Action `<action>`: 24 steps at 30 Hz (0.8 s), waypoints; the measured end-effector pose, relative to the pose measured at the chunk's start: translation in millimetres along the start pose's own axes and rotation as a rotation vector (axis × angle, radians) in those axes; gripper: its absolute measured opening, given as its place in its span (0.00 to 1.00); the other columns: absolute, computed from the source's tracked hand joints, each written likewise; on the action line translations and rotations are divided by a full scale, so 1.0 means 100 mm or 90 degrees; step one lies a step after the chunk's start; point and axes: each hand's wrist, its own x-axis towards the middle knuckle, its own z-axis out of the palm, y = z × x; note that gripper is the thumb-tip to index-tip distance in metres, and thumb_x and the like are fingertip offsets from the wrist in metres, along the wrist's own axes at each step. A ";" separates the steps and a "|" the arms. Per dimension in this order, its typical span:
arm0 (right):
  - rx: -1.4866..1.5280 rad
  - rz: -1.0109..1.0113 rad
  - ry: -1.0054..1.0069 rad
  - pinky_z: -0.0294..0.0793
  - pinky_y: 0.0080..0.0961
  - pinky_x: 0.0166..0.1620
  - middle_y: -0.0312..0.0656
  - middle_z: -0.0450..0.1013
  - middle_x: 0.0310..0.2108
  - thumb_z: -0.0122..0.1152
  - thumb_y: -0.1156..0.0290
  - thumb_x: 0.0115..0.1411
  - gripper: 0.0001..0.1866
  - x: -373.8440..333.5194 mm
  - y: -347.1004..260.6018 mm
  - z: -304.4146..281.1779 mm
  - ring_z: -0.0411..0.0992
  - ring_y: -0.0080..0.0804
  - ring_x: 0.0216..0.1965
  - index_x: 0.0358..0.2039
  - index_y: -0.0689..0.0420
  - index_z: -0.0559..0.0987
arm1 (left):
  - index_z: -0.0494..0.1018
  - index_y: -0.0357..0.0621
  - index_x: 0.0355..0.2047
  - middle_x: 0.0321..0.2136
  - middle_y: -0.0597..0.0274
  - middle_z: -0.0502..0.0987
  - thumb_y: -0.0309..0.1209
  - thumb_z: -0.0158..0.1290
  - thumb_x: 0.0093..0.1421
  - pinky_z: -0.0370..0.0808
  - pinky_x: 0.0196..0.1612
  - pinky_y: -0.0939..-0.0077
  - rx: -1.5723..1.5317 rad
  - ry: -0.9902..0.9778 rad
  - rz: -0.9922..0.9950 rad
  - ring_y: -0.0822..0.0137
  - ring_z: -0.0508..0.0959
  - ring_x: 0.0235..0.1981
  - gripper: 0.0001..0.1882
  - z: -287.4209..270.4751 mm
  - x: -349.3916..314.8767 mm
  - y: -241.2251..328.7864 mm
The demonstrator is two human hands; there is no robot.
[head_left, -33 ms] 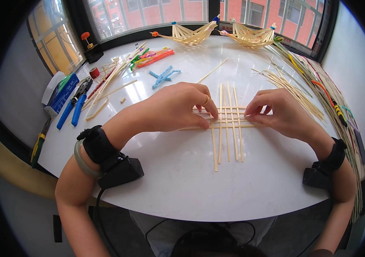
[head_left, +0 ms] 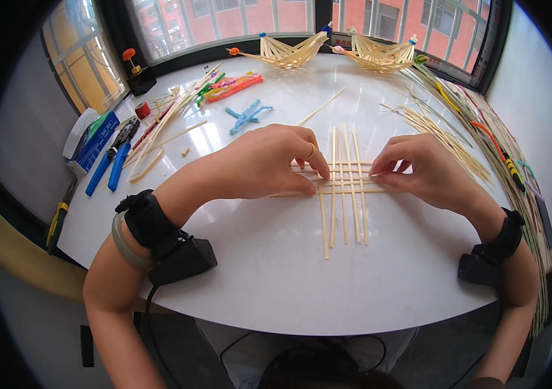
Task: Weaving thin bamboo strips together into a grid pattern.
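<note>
A small open lattice of pale, flat bamboo strips (head_left: 343, 183) lies on the white table, with several strips running away from me and several crossing them. My left hand (head_left: 253, 162) bends over the lattice's left side, index fingertip and thumb pressed on the crossing strips and slightly apart. At the right side, my right hand (head_left: 428, 170) pinches the end of a crossing strip between thumb and index finger. Both hands cover the outer ends of some crossing strips. The near ends of the lengthwise strips spread out toward me.
Blue-handled pliers (head_left: 108, 165), a blue box (head_left: 97, 144) and loose strips lie at left. Behind are a light-blue fuzzy twist (head_left: 248, 118), coloured pipe cleaners (head_left: 236, 87) and two woven bamboo pieces (head_left: 292, 53). Strip bundles (head_left: 444, 137) and a yellow-black tool (head_left: 513, 172) lie right.
</note>
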 end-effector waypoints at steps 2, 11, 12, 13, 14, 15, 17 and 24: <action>-0.004 0.001 0.006 0.73 0.20 0.33 0.38 0.75 0.28 0.66 0.79 0.50 0.05 -0.01 -0.02 0.00 0.74 0.25 0.30 0.30 0.58 0.82 | 0.80 0.46 0.38 0.36 0.61 0.75 0.27 0.62 0.51 0.74 0.41 0.74 0.004 -0.002 0.002 0.66 0.75 0.38 0.12 0.01 0.00 0.00; -0.055 -0.022 -0.008 0.73 0.25 0.36 0.41 0.76 0.29 0.65 0.75 0.50 0.04 -0.03 -0.09 -0.05 0.76 0.33 0.31 0.29 0.57 0.83 | 0.80 0.47 0.38 0.33 0.63 0.74 0.27 0.63 0.50 0.73 0.38 0.74 -0.072 -0.006 0.014 0.69 0.74 0.36 0.14 -0.01 0.01 -0.05; -0.055 -0.021 -0.007 0.73 0.25 0.36 0.41 0.76 0.29 0.65 0.75 0.50 0.04 -0.03 -0.09 -0.04 0.76 0.33 0.31 0.29 0.57 0.83 | 0.81 0.47 0.38 0.33 0.63 0.74 0.27 0.63 0.50 0.72 0.37 0.75 -0.085 -0.005 0.013 0.69 0.74 0.35 0.13 -0.01 0.01 -0.06; -0.060 -0.020 -0.004 0.73 0.26 0.35 0.42 0.76 0.29 0.65 0.73 0.50 0.05 -0.03 -0.08 -0.04 0.75 0.34 0.31 0.28 0.57 0.83 | 0.81 0.47 0.38 0.33 0.63 0.74 0.27 0.63 0.50 0.72 0.37 0.75 -0.085 -0.006 0.014 0.69 0.74 0.35 0.13 0.00 0.02 -0.07; -0.066 -0.018 0.000 0.73 0.27 0.35 0.42 0.76 0.28 0.65 0.72 0.50 0.05 -0.03 -0.07 -0.03 0.75 0.35 0.31 0.28 0.58 0.84 | 0.81 0.47 0.38 0.33 0.63 0.74 0.28 0.64 0.49 0.71 0.35 0.75 -0.087 -0.006 0.019 0.69 0.73 0.35 0.14 0.00 0.03 -0.08; -0.065 -0.017 0.000 0.73 0.27 0.35 0.42 0.76 0.28 0.65 0.72 0.50 0.05 -0.04 -0.08 -0.04 0.75 0.35 0.31 0.28 0.58 0.84 | 0.81 0.47 0.38 0.32 0.63 0.74 0.28 0.64 0.49 0.70 0.34 0.75 -0.090 -0.007 0.023 0.69 0.73 0.34 0.14 0.01 0.03 -0.09; -0.078 -0.002 -0.016 0.72 0.23 0.35 0.40 0.75 0.30 0.66 0.78 0.48 0.07 -0.06 -0.09 -0.05 0.73 0.29 0.31 0.30 0.57 0.83 | 0.81 0.47 0.39 0.32 0.63 0.74 0.28 0.64 0.50 0.70 0.34 0.75 -0.088 -0.008 0.021 0.69 0.73 0.34 0.14 0.01 0.05 -0.08; -0.077 -0.007 -0.025 0.72 0.24 0.36 0.41 0.74 0.32 0.70 0.74 0.47 0.11 -0.07 -0.12 -0.02 0.73 0.32 0.32 0.33 0.58 0.82 | 0.81 0.49 0.39 0.29 0.64 0.74 0.26 0.61 0.51 0.70 0.34 0.75 0.008 -0.015 0.010 0.68 0.72 0.33 0.13 -0.01 0.06 -0.02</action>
